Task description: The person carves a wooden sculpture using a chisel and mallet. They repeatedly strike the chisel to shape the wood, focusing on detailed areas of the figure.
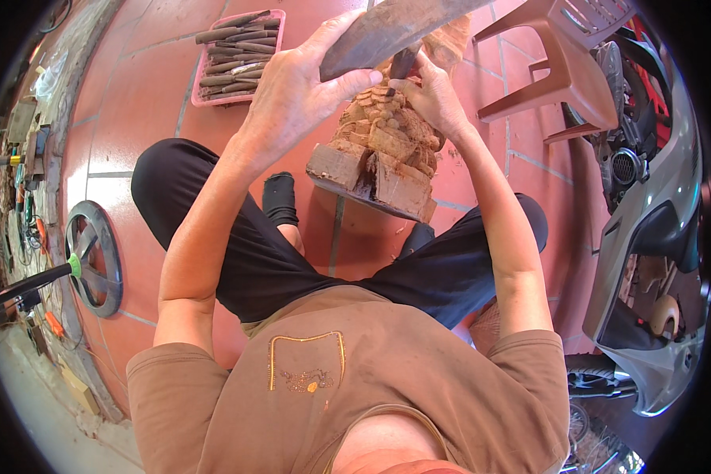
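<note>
My left hand (296, 91) is closed around a thick, worn wooden mallet (395, 33), which slants up to the right across the top of the view. Just below the mallet, my right hand (437, 96) grips a carving chisel by its dark shaft (404, 62). The chisel's tip is hidden behind my fingers and the carving. Between my legs stands a brown wood carving (391, 134) with rows of scale-like cuts and a blocky base toward me. Part of it reaches up behind the mallet.
A pink basket (196, 93) full of dark-handled carving tools (237, 59) sits at the far left on the red tile floor (146, 95). A brown plastic chair (565, 75) and a grey motorbike (648, 237) stand on the right. A black wheel (95, 259) and cluttered tools lie left.
</note>
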`<state>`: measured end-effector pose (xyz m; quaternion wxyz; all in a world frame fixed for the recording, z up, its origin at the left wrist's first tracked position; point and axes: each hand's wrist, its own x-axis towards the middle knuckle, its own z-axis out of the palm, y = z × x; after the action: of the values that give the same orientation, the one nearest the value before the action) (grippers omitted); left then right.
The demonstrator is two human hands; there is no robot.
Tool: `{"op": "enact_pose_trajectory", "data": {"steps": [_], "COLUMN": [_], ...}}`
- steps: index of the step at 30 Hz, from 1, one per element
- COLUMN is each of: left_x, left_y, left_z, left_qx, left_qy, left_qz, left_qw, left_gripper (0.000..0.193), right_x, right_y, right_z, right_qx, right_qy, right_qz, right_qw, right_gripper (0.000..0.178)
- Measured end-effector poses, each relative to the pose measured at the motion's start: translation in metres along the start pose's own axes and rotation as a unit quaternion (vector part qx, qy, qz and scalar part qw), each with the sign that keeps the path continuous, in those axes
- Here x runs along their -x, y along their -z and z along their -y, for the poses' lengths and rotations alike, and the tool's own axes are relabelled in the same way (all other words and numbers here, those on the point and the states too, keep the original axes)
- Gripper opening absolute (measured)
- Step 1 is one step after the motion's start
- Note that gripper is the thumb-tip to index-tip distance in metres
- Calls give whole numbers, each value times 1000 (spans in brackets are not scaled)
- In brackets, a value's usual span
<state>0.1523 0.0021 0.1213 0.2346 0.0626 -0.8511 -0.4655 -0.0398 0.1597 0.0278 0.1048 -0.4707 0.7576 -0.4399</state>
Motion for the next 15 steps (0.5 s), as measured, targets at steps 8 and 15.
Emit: {"op": "enact_pose_trajectory", "data": {"steps": [8, 15], "left_x": [-2, -2], "left_y": [-5, -8], "left_z": [11, 13], "left_qx": [-129, -88], "left_qy": [17, 0], "left_qz": [42, 21], "left_qw": [991, 996], "left_gripper": [69, 69], "right_x": [4, 2], "right_y": [1, 1], "right_z": [1, 4], "right_qx": [18, 23], "right_qy": [20, 0], "right_qz": [-1, 10], "right_qw": [1000, 1000], "right_gripper": [44, 48]}}
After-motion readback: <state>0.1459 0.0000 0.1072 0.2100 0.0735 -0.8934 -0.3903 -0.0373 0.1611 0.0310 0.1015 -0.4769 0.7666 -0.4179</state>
